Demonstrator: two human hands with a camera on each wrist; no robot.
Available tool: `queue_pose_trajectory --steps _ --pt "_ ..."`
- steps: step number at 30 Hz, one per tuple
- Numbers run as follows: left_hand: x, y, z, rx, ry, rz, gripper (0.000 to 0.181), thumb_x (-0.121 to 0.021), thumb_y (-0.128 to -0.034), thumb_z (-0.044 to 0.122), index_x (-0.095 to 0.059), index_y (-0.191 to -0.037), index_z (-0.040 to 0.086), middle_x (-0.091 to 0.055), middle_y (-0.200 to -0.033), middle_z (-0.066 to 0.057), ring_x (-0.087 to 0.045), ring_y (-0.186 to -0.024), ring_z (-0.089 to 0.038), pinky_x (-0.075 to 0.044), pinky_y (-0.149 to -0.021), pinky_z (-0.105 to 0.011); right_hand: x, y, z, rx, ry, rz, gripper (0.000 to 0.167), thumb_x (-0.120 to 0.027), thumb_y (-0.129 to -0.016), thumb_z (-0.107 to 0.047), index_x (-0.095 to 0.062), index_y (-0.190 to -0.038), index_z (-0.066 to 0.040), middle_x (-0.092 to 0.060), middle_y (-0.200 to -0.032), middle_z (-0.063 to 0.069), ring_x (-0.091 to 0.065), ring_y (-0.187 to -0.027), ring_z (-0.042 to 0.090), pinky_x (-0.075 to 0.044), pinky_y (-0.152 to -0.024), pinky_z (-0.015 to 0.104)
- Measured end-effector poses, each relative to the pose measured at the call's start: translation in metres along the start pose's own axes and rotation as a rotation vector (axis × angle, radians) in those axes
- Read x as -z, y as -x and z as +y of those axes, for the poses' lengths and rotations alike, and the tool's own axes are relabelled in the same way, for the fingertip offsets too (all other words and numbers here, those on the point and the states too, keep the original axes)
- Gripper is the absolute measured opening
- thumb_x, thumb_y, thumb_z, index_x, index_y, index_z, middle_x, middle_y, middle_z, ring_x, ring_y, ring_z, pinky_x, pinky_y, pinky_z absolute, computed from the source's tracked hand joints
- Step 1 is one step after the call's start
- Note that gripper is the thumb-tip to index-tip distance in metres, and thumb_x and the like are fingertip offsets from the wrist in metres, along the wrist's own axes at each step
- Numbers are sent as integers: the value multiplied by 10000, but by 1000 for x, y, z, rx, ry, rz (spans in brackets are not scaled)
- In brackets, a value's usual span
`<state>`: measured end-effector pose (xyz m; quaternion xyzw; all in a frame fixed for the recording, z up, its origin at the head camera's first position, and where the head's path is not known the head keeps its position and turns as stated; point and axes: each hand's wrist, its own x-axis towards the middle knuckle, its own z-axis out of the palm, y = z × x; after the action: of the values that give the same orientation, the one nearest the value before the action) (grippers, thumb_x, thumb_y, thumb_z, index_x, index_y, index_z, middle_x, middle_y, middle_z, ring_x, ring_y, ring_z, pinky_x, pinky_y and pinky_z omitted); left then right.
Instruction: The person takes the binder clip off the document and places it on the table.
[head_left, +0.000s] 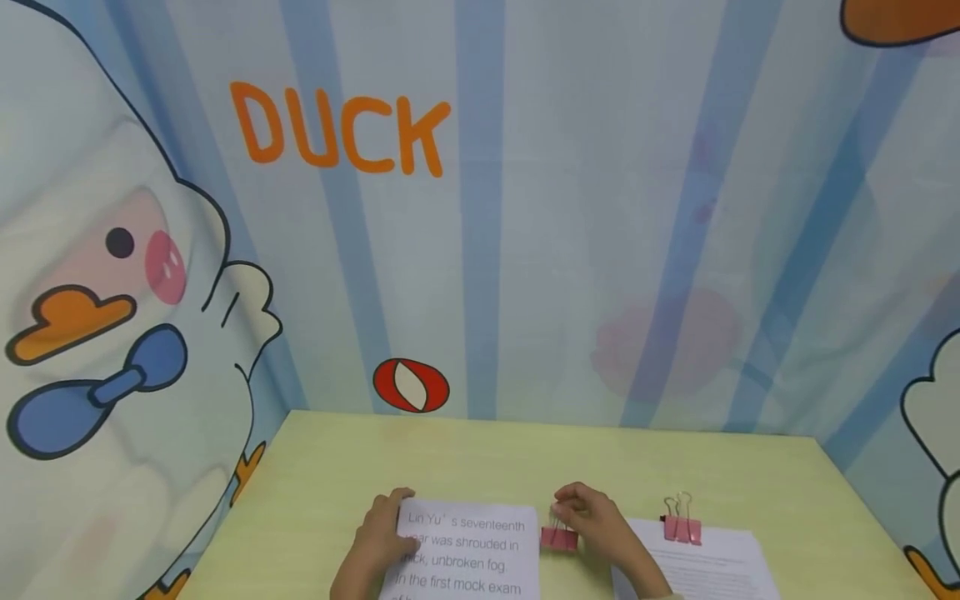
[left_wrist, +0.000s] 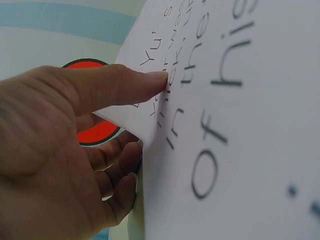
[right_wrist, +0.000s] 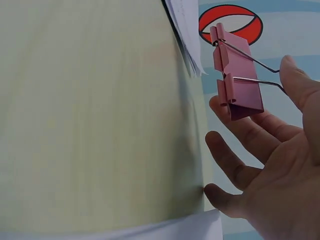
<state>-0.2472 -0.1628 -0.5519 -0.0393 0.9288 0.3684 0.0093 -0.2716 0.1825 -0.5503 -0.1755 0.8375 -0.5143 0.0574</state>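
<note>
- Bottom centre of the head view: the left hand (head_left: 381, 537) grasps the left edge of the printed pages (head_left: 468, 546), its thumb on the printed face and the other fingers, bent, behind and at the edge.
- Just right of the pages' right edge: the pink clip (head_left: 559, 540) hangs apart from the paper, its wire handles (right_wrist: 257, 80) upward in the head view.
- The right hand (head_left: 594, 515) pinches those handles, thumb against the wires; in the right wrist view its lower fingers are spread and free. How hard it squeezes, I cannot tell.
- Judging from this, the step is readying the clip while the pages are held; fastening them would call for squeezing the handles, bringing the clip's mouth over the top edge and keeping the sheets aligned.
- Lower right: a second stack (head_left: 697, 571) lies with another pink clip (head_left: 682, 530) on its top edge, handles up.
- Beyond the hands: the pale yellow table (head_left: 585, 454), then a striped backdrop (head_left: 555, 208) with orange "DUCK" lettering at upper left.
</note>
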Motion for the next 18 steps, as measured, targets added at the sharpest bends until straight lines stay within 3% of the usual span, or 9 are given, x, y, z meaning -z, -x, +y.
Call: queue_pose_trajectory --steps 18 --pt "1 0 -1 -8 13 -16 748 -848 -687 -8 -548 -1372 6 -564 -1158 -182 -593 -1019 -383 -513 -921 -590 -3 7 4 -51 36 -14 335 -681 -978 -240 -629 -1154 41 -724 -1042 82 -685 -975 258 -551 -859 375"
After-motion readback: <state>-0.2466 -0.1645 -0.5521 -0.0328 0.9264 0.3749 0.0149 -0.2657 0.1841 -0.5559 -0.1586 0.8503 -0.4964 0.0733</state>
